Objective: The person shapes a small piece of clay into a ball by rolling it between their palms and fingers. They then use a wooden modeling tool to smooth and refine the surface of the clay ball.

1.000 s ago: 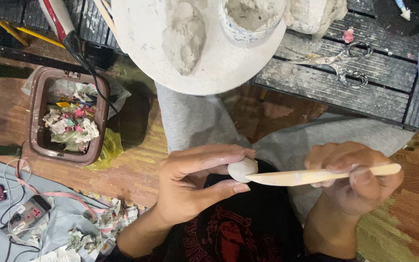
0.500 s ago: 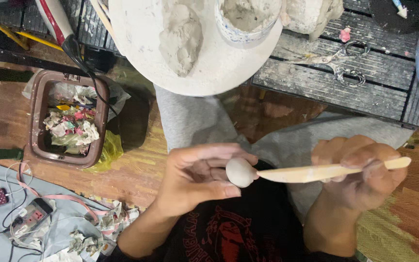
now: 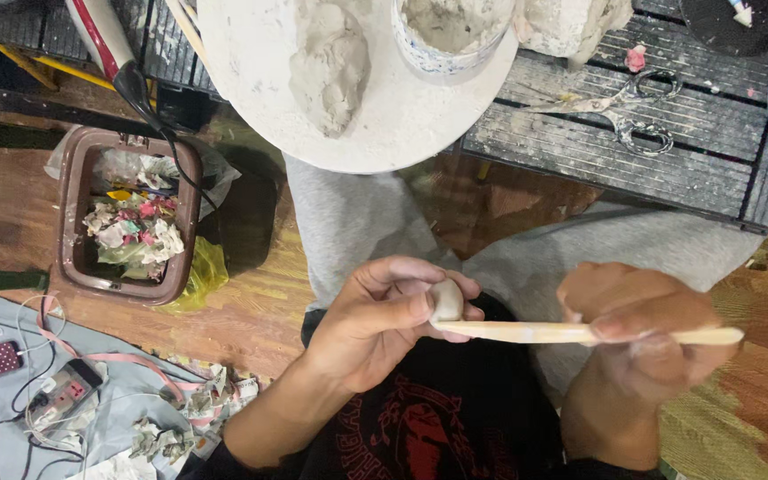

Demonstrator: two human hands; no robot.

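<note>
Clay ball under shaping, smooth on its visible side, still in hand.
Left hand (image 3: 375,324) curled closed around small clay ball (image 3: 445,300), thumb along its lower side, below the white round board (image 3: 393,124). Right hand (image 3: 642,324) closed on wooden stick (image 3: 571,333), held level, its tip touching the ball's underside. More clay lies on the board; rubbish bin (image 3: 77,240) left of the board.

the small pale clay ball (image 3: 445,300) you're holding is smooth and rounded, pinched at your left fingertips above your lap. the flat, light wooden modelling stick (image 3: 580,333) lies nearly level, its tip touching the ball's underside, its far end poking past your right fist.
</note>
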